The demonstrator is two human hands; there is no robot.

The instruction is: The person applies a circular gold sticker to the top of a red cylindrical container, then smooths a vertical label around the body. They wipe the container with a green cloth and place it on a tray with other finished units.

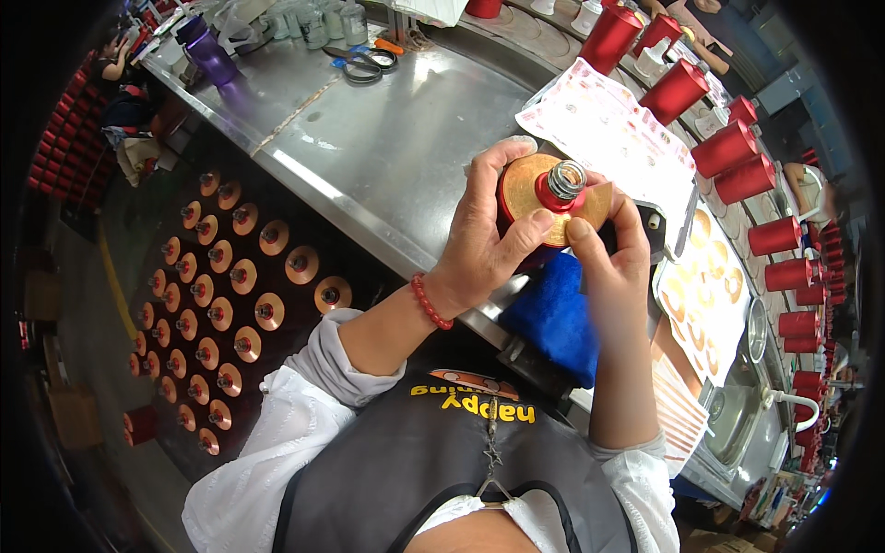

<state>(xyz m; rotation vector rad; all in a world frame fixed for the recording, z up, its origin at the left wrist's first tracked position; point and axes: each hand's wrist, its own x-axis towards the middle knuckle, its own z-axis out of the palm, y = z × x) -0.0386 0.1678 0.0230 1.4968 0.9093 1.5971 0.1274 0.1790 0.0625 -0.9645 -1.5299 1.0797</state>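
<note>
Above the edge of the steel table, my left hand (475, 235) is wrapped round a red bottle (558, 192) with a clear threaded neck. Its thumb presses on the gold ring label (525, 175) that covers the bottle's shoulder around the neck. On the other side, my right hand (613, 244) pinches a gold flap of the label (597, 205) between thumb and fingers, and this part stands out past the bottle's rim. Most of the bottle's body is hidden behind my hands.
Right of my hands lie a pink-patterned sheet (613, 124) and a sheet of gold rings (705, 286). Red bottles (724, 149) line a conveyor. Gold-topped bottles (219, 313) stand lower left. Scissors (369, 66), a purple flask (207, 55) and blue cloth (558, 318) are near. Other people are behind.
</note>
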